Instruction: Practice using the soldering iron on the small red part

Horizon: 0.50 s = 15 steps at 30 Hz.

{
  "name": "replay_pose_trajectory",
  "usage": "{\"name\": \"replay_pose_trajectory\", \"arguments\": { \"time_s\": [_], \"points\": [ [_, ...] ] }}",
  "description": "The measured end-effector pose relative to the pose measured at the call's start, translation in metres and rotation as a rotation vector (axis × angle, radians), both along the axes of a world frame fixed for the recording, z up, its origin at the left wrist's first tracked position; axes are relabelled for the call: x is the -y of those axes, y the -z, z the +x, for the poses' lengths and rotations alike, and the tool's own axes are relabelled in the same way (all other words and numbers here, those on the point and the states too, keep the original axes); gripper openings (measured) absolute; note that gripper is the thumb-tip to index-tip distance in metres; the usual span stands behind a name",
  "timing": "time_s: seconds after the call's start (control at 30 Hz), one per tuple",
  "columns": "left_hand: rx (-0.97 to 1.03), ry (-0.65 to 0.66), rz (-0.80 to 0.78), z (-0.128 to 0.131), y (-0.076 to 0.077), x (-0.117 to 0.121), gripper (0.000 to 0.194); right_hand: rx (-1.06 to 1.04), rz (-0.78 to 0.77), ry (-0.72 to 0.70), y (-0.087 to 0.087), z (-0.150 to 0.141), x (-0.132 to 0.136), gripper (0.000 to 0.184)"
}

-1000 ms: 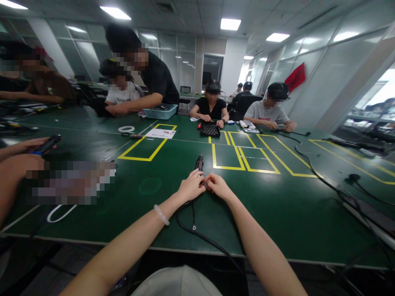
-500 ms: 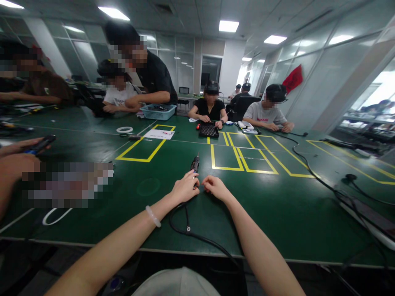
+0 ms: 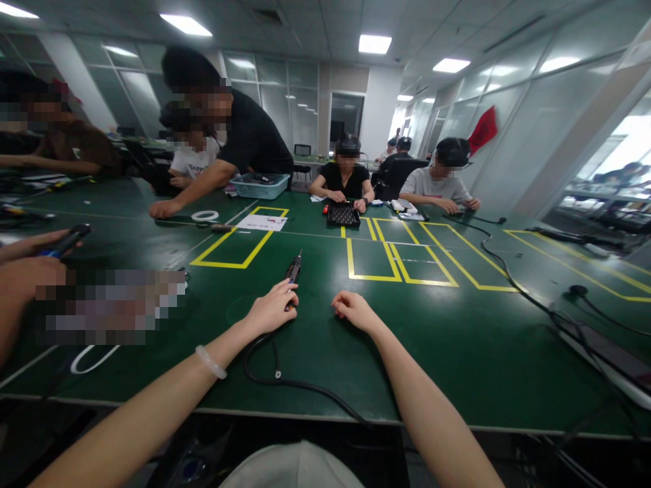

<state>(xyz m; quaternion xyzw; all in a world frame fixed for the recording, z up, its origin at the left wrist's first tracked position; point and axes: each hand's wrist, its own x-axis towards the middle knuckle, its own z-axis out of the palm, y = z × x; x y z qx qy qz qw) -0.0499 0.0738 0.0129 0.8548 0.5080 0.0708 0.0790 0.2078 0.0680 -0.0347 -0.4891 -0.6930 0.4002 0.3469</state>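
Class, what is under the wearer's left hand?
Under the left hand is a dark tool, its front end showing past the fingers. The hand covers much of the rest, so its full shape cannot be told.

Green table [image 3: 315, 366] with yellow outlines [image 3: 373, 278]

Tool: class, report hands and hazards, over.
Left hand gripping tool. Right hand curled, apart from it, contents unclear. Cable looped nearby, possible snag.

Lit from above

We see bright ceiling lights [image 3: 375, 44], a soft sheen on the table [image 3: 437, 366], dim lower corners, and edges stretched and blurred.
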Motion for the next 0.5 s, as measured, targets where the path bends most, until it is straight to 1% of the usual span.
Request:
{"name": "replay_pose_trajectory", "arguments": {
  "time_s": [0.17, 0.33, 0.5],
  "points": [
    [-0.030, -0.007, -0.013, -0.034, -0.001, -0.010, 0.024, 0.005, 0.000, -0.008, -0.002, 0.001, 0.001, 0.007],
    [-0.041, -0.021, -0.015, -0.074, 0.000, -0.024, 0.025, 0.027, 0.022, -0.013, -0.002, 0.001, 0.001, 0.006],
    [-0.062, -0.073, -0.046, -0.117, 0.004, -0.039, 0.029, 0.034, 0.025, -0.019, -0.001, 0.002, 0.001, 0.006]
  ]
}}
